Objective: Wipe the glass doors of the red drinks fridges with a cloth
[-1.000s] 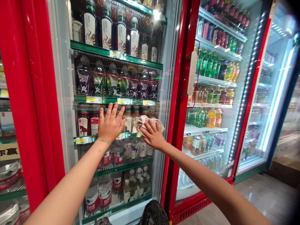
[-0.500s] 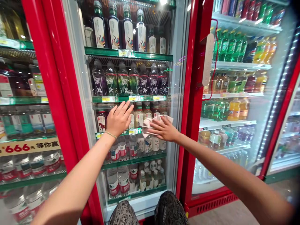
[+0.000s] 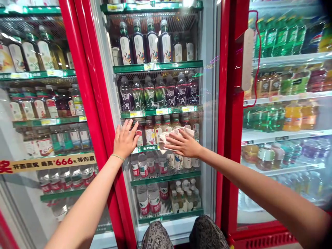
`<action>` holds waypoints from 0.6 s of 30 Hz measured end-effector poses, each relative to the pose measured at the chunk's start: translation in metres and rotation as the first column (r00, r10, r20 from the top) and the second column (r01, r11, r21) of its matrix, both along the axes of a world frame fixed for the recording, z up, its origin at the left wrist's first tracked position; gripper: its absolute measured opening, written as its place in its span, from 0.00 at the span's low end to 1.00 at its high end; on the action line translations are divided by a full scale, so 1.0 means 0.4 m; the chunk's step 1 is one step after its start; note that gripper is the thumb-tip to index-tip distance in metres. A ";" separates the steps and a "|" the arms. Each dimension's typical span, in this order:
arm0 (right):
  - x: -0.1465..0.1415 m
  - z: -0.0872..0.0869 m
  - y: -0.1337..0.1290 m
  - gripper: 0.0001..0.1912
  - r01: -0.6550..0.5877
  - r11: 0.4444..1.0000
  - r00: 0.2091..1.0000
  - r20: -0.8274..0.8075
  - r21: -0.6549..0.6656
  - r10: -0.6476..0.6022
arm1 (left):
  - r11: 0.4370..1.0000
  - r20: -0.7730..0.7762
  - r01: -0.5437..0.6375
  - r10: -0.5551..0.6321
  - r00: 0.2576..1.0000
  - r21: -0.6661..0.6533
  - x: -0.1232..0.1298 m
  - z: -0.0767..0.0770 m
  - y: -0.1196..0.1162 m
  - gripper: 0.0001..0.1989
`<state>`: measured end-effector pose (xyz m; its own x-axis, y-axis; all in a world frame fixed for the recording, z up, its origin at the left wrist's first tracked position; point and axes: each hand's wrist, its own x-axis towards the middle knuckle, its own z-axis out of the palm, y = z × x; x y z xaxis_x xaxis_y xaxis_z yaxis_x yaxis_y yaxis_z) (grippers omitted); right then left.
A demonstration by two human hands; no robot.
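A pale, crumpled cloth (image 3: 164, 143) lies against the glass door (image 3: 209, 138) of a drinks fridge. My right hand (image 3: 184, 142) presses it there, with the fingers stretched out flat over it and pointing left. Further left, my left hand (image 3: 126, 140) is spread with nothing in it, near the red door frame (image 3: 102, 100); whether its palm touches the glass I cannot tell. A thin band (image 3: 118, 157) circles that wrist. Behind the glass, bottled drinks (image 3: 149, 133) stand in rows on shelves with green edges (image 3: 166, 178).
Another fridge with bottles and a yellow promotion strip (image 3: 52, 164) stands on the left. To the right, a lit fridge (image 3: 280, 138) holds more drinks; a white power strip (image 3: 247, 58) with a red cord is fixed between. My knees (image 3: 157, 237) are close to the door's bottom.
The view has swung left. My left hand has shifted left toward the red frame, and my right hand has slid the cloth a little left across the glass.
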<state>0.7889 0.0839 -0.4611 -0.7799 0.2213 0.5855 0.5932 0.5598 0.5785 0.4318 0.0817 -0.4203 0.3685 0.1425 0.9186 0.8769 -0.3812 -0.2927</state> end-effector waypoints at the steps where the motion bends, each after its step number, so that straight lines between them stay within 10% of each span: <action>1: 0.033 0.009 0.001 0.30 0.005 1.000 1.000 0.004 -0.005 -0.005 | 1.000 0.010 0.003 -0.003 1.000 -0.002 0.001 -0.007 0.007 0.27; 4: 0.064 0.104 0.012 0.31 0.150 0.988 0.965 -0.223 0.039 -0.137 | 1.000 0.068 0.001 -0.003 0.998 0.025 0.013 -0.025 0.027 0.28; 8: -0.083 0.204 0.025 0.32 0.298 0.952 0.809 -0.548 0.069 -0.214 | 0.999 0.107 0.014 -0.017 0.994 0.029 0.019 -0.032 0.038 0.28; 12: -0.180 0.113 0.008 0.32 0.150 0.988 0.944 -0.299 0.023 -0.136 | 1.000 0.101 0.025 -0.025 0.995 -0.003 0.010 -0.031 0.035 0.28; 15: -0.107 0.039 0.000 0.31 0.058 0.995 0.998 0.041 -0.079 -0.055 | 1.000 0.094 0.011 -0.013 0.995 0.015 0.009 -0.032 0.035 0.27; 18: -0.019 0.057 0.011 0.33 0.144 0.988 0.985 -0.091 -0.051 -0.148 | 0.999 0.096 0.001 -0.006 0.995 0.051 0.013 -0.036 0.038 0.28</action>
<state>0.7813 0.0882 -0.4382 -0.6790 0.3559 0.6421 0.7213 0.4864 0.4931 0.4369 0.0968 -0.4347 0.2786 0.0938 0.9558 0.9005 -0.3714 -0.2261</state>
